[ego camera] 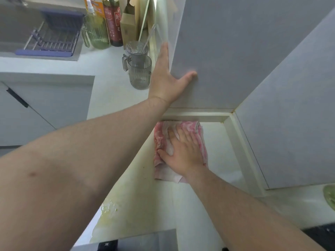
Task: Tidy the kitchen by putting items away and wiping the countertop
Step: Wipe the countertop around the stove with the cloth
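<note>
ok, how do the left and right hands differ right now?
The left hand is raised against the cabinet door, thumb on its face and fingers along its edge. The right hand lies low on the counter. The left hand touches bare door, while the right hand presses flat on a pink cloth. Both are bare, with fingers straight.

grey wall panels [235,51] right, cream trim [195,115] along base; grey cabinet doors [45,109] (dark handle [17,97]) left

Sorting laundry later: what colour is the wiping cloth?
The cloth is pink and white; head view.
</note>
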`<state>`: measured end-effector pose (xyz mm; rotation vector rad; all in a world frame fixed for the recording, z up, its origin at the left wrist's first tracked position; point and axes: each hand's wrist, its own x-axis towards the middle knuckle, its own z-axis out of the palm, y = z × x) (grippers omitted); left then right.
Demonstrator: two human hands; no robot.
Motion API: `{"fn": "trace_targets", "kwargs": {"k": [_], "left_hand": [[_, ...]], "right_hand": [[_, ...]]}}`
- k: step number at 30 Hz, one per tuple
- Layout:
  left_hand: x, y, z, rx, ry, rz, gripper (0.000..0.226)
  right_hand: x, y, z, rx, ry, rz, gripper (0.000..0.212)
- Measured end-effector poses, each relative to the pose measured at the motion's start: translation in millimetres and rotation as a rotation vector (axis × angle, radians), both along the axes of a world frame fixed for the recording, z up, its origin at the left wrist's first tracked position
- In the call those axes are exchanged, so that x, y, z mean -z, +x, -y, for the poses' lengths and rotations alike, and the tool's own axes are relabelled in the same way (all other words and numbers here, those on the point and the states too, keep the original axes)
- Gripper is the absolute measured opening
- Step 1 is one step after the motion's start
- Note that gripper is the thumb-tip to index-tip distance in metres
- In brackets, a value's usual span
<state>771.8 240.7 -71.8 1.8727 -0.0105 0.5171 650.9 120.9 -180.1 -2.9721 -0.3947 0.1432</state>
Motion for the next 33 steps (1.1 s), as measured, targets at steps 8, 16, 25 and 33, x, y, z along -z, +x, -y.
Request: {"fn": "trace_targets", "kwargs": {"k": [8, 16, 25, 33], "left_hand": [[-11, -4, -7, 0.06, 0.0, -0.143, 0.1], [-35, -71, -41, 0.103, 0.103, -0.22, 0.023], [19, -263, -170, -0.183, 0.101, -0.51, 0.018], [97, -348, -201, -0.176, 0.04, -0.77, 0.032]], "right_hand": [[-9, -44, 0, 0.007, 0.024, -0.031, 0.09], [-15, -99, 6, 0.005, 0.021, -0.081, 0.088], [-13, -137, 7, 0.002, -0.008, -0.107, 0.089], [-15, -170, 2, 0.019, -0.014, -0.161, 0.089]]}}
